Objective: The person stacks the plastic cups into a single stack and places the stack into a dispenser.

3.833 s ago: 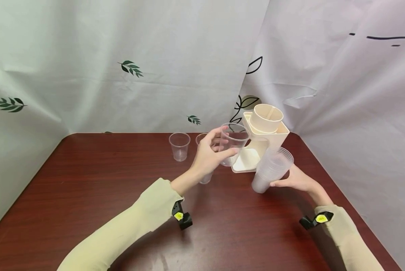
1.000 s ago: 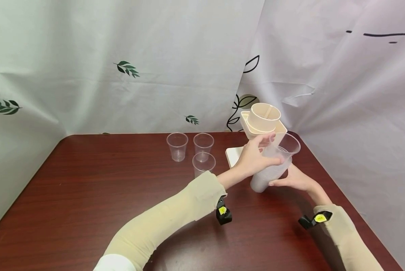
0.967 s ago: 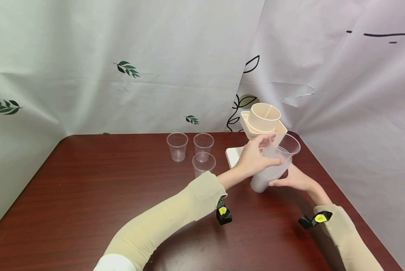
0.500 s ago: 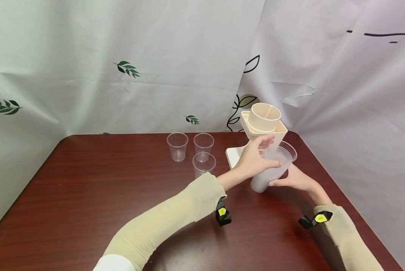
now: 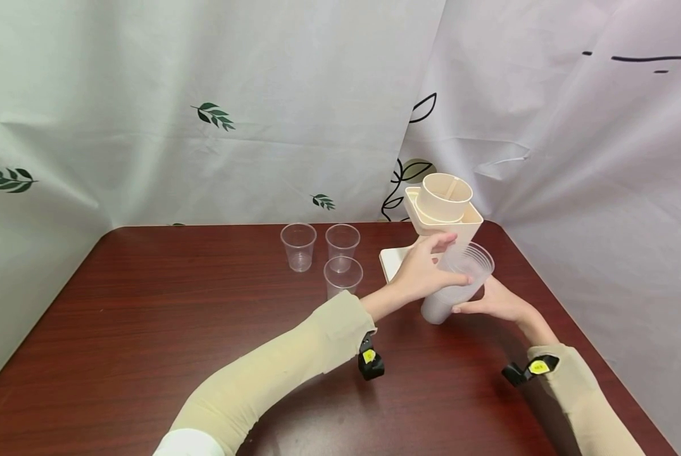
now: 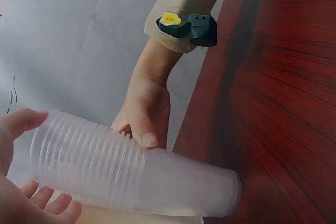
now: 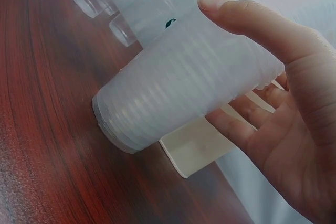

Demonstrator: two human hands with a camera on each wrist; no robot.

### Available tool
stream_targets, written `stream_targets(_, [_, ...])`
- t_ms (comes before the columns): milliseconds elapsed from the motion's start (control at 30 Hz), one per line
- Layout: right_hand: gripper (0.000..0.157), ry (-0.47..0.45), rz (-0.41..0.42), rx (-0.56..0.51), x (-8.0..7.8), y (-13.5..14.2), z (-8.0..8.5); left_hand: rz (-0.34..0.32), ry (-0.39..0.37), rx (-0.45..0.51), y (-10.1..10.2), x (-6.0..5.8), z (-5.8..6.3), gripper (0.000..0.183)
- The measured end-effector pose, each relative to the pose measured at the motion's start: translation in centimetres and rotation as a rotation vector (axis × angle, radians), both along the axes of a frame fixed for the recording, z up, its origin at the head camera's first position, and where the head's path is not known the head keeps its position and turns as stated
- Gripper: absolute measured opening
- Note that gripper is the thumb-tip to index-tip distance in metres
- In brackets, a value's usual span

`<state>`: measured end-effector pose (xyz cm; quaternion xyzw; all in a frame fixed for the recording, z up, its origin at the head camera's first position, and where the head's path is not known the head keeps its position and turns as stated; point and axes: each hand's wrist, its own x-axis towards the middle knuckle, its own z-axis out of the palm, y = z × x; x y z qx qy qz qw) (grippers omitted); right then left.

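Observation:
A tall stack of nested clear plastic cups (image 5: 444, 303) leans with its mouth up and to the right, its base close over the tabletop. My right hand (image 5: 499, 300) grips it from the right side, thumb and fingers (image 7: 236, 121) on either side of the cups. At the top end, my left hand (image 5: 423, 271) holds the uppermost cup, whose rim sits close to the other rims. In the left wrist view, the left thumb is at the rim of the stack (image 6: 173, 182), with the other fingers (image 6: 58, 203) curled below.
A cream-coloured stand (image 5: 471, 218) with a round tube on top is right behind the hands, its base partly hidden. Two single plastic cups (image 5: 299, 244) (image 5: 342, 244) stand near the table's back edge, a third (image 5: 343, 273) before them, partly behind the left sleeve. Fabric hangs behind the table (image 5: 147, 329).
My left hand has carried a single cup rightward to the stack and lowered it into the top, so its rim now sits near the others. My right hand has barely moved.

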<state>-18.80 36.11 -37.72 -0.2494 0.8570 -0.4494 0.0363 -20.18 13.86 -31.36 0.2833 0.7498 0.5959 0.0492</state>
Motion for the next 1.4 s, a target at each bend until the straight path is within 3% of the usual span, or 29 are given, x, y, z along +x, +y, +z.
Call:
stream_targets(767, [0.067,0.016,-0.013,0.014,0.0,0.1,0.0,0.004,-0.066,0.022,0.0,0.1,-0.6,0.066])
stream_targets(1400, [0.071,0.001,-0.022,0.018,-0.2,0.2,-0.4,0.019,0.0,0.049,-1.5,0.1,-0.7,0.067])
